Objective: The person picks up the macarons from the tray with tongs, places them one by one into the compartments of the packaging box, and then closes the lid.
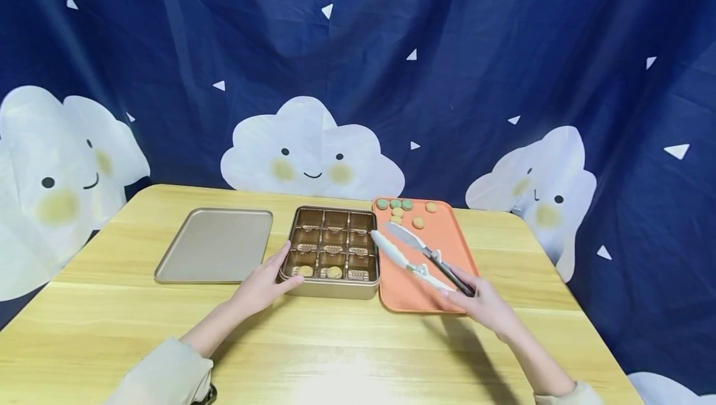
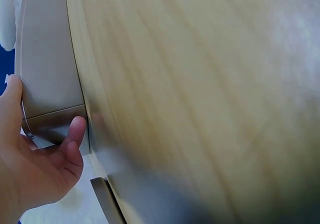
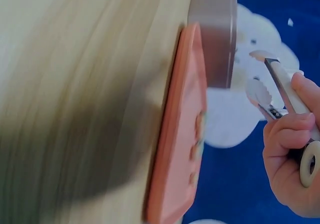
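Observation:
A brown-gold tin box [image 1: 334,289] with a divided insert stands mid-table. Yellow macarons sit in its front-left [image 1: 305,271] and front-middle [image 1: 334,272] compartments. My left hand [image 1: 263,286] rests at the box's front-left corner, thumb at the front rim and fingers along the left side. In my right hand [image 1: 485,303] I hold tongs [image 1: 413,254] with pale tips and dark-edged handles. Their arms are spread, nothing between the tips, over the orange tray [image 1: 427,296] beside the box's right edge. Green macarons [image 1: 407,204] and yellow macarons [image 1: 418,223] lie toward the tray's back.
To the left of the box lies a flat gold-brown lid [image 1: 218,243] with a raised edge. Box, lid and tray all stand on a light wooden table [image 1: 313,355]. Behind it hangs a dark blue curtain [image 1: 358,69] printed with clouds.

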`<action>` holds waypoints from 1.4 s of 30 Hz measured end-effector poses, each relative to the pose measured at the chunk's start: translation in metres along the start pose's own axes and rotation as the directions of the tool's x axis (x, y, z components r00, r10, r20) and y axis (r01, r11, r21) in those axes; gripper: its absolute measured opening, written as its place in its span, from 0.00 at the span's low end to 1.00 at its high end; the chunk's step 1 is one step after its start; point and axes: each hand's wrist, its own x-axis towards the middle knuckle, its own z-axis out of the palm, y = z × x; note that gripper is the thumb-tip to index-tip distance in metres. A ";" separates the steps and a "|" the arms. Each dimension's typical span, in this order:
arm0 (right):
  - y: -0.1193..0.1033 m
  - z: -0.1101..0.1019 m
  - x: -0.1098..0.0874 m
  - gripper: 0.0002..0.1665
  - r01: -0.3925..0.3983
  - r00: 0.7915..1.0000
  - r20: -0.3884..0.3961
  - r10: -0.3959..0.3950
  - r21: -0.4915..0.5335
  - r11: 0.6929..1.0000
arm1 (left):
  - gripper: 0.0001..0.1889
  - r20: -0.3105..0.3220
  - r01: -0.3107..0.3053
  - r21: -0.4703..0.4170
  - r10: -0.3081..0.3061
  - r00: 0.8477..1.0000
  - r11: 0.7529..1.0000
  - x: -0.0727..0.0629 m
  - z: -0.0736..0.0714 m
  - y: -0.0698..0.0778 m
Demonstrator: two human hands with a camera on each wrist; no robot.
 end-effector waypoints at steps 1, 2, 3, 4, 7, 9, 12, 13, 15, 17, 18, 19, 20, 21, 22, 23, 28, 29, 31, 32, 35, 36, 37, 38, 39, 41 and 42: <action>0.003 -0.003 0.001 0.36 -0.017 1.000 -0.009 0.017 0.007 1.000 | 0.45 0.000 -0.003 0.001 0.003 1.000 1.000 0.000 0.000 0.000; 0.006 -0.007 0.002 0.36 -0.043 0.999 -0.016 0.044 0.020 0.999 | 0.45 -0.001 -0.006 0.002 0.006 1.000 1.000 0.000 0.000 0.000; 0.009 -0.010 0.003 0.36 -0.068 0.997 -0.029 0.069 0.031 0.997 | 0.45 -0.001 -0.009 0.003 0.009 1.000 1.000 0.000 0.000 0.000; 0.013 -0.013 0.005 0.36 -0.088 0.995 -0.040 0.089 0.040 0.995 | 0.45 0.000 -0.010 0.002 0.010 1.000 1.000 0.000 0.000 0.000; 0.022 -0.022 0.008 0.37 -0.127 0.988 -0.088 0.127 0.003 0.992 | 0.45 0.002 -0.013 0.005 0.013 1.000 1.000 0.001 0.000 0.000; 0.028 -0.026 0.011 0.38 -0.139 0.984 -0.125 0.130 -0.070 0.988 | 0.45 0.003 -0.012 0.006 0.012 1.000 1.000 0.001 0.000 0.000; 0.035 -0.030 0.015 0.39 -0.152 0.979 -0.158 0.126 -0.162 0.975 | 0.45 0.004 -0.009 0.010 0.009 1.000 1.000 0.000 -0.001 0.000; 0.038 -0.030 0.016 0.40 -0.153 0.979 -0.162 0.124 -0.182 0.971 | 0.45 0.004 -0.009 0.011 0.009 1.000 1.000 0.000 -0.001 0.000; 0.042 -0.031 0.018 0.40 -0.149 0.978 -0.172 0.114 -0.207 0.967 | 0.45 0.005 -0.009 0.015 0.009 1.000 1.000 0.000 -0.002 0.000; 0.046 -0.032 0.020 0.40 -0.142 0.979 -0.178 0.103 -0.217 0.966 | 0.45 0.006 -0.008 0.013 0.008 1.000 1.000 0.000 -0.002 0.000; 0.047 -0.032 0.022 0.40 -0.142 0.978 -0.183 0.100 -0.230 0.963 | 0.45 0.006 -0.008 0.012 0.008 1.000 1.000 0.000 -0.002 0.000; 0.048 -0.032 0.023 0.41 -0.143 0.978 -0.185 0.099 -0.239 0.960 | 0.45 0.004 -0.008 0.013 0.008 1.000 1.000 0.000 -0.002 0.000; 0.050 -0.032 0.024 0.41 -0.147 0.977 -0.187 0.101 -0.247 0.958 | 0.45 0.004 -0.009 0.014 0.008 1.000 1.000 0.000 -0.002 0.000; 0.051 -0.033 0.025 0.42 -0.156 0.976 -0.186 0.111 -0.249 0.956 | 0.45 0.003 -0.010 0.015 0.010 1.000 1.000 0.000 -0.002 0.000; 0.051 -0.033 0.026 0.42 -0.169 0.975 -0.181 0.126 -0.249 0.954 | 0.45 0.002 -0.012 0.014 0.012 1.000 1.000 0.000 -0.002 0.000; 0.052 -0.033 0.027 0.43 -0.180 0.975 -0.176 0.139 -0.248 0.952 | 0.45 0.001 -0.015 0.017 0.015 1.000 1.000 0.000 -0.002 0.000; 0.054 -0.034 0.034 0.43 -0.220 0.970 -0.159 0.185 -0.249 0.943 | 0.45 -0.002 -0.018 0.012 0.018 1.000 1.000 -0.001 -0.001 -0.001; 0.054 -0.034 0.035 0.43 -0.222 0.970 -0.159 0.186 -0.247 0.943 | 0.45 -0.002 -0.016 0.010 0.016 1.000 1.000 -0.001 -0.001 -0.001; 0.054 -0.033 0.038 0.43 -0.228 0.968 -0.162 0.192 -0.244 0.943 | 0.45 -0.001 -0.010 0.004 0.010 1.000 1.000 -0.002 -0.002 -0.001; 0.054 -0.032 0.039 0.43 -0.230 0.967 -0.161 0.195 -0.241 0.943 | 0.45 -0.001 -0.008 0.004 0.008 1.000 1.000 -0.002 -0.002 -0.001; 0.053 -0.031 0.042 0.43 -0.235 0.966 -0.164 0.202 -0.223 0.946 | 0.45 -0.001 -0.010 0.008 0.010 1.000 1.000 -0.002 -0.002 0.000; 0.053 -0.031 0.043 0.43 -0.237 0.965 -0.166 0.203 -0.222 0.946 | 0.45 -0.002 -0.010 0.007 0.010 1.000 1.000 -0.002 -0.002 0.000; 0.052 -0.031 0.044 0.42 -0.237 0.965 -0.168 0.203 -0.219 0.947 | 0.45 -0.002 -0.012 0.009 0.012 1.000 1.000 -0.001 -0.002 0.001; 0.052 -0.031 0.045 0.42 -0.236 0.965 -0.168 0.202 -0.220 0.947 | 0.45 -0.004 -0.013 0.011 0.013 1.000 1.000 -0.001 -0.002 0.001; 0.052 -0.030 0.046 0.42 -0.236 0.965 -0.169 0.201 -0.217 0.947 | 0.45 -0.003 -0.014 0.013 0.014 1.000 1.000 -0.001 -0.003 0.001; 0.051 -0.031 0.048 0.42 -0.234 0.965 -0.171 0.200 -0.215 0.948 | 0.45 -0.002 -0.016 0.017 0.016 1.000 1.000 0.000 -0.002 0.002; 0.052 -0.031 0.049 0.42 -0.233 0.965 -0.170 0.198 -0.215 0.948 | 0.45 -0.001 -0.015 0.015 0.015 1.000 1.000 0.000 -0.002 0.002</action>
